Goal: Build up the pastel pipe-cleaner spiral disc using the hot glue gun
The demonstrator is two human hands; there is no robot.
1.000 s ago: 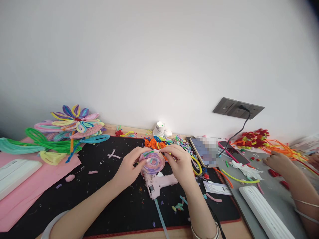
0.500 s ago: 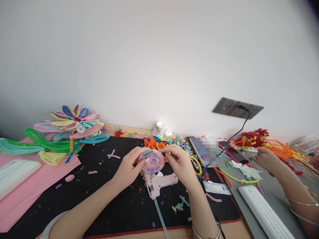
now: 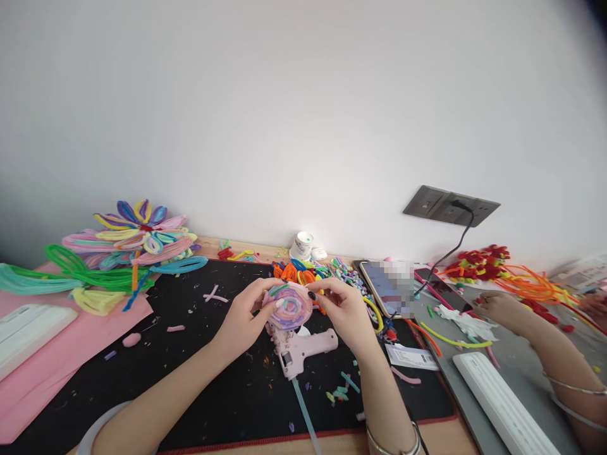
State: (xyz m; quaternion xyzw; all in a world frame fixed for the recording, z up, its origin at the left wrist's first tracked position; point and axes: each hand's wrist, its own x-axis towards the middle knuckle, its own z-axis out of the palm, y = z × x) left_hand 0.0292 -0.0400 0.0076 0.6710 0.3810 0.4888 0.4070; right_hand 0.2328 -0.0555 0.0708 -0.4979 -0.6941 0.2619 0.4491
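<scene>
A round spiral coil of pastel pipe cleaners (image 3: 290, 306), pink, purple and green, is held up between both hands. My left hand (image 3: 241, 316) pinches its left edge, thumb on the front face. On the upper right edge, my right hand (image 3: 339, 309) grips it between thumb and fingers. Just below the coil a pink hot glue gun (image 3: 306, 351) lies on the black mat (image 3: 203, 379), a clear glue stick (image 3: 305, 404) poking from its rear. The coil and hands hide part of the gun's front end.
Pipe-cleaner flowers (image 3: 142, 230) and green loops (image 3: 85, 272) lie at left on pink paper (image 3: 71, 354). A white cup (image 3: 302, 245) stands by the wall. Phones (image 3: 386, 287), a power cord (image 3: 450, 249) and a white box (image 3: 507, 404) are at right, near a co-worker's hand (image 3: 502, 309).
The coil has turned slightly in my fingers, its face showing a little more toward me. Both hands stay nearly in place. The co-worker's hand at right has shifted slightly.
</scene>
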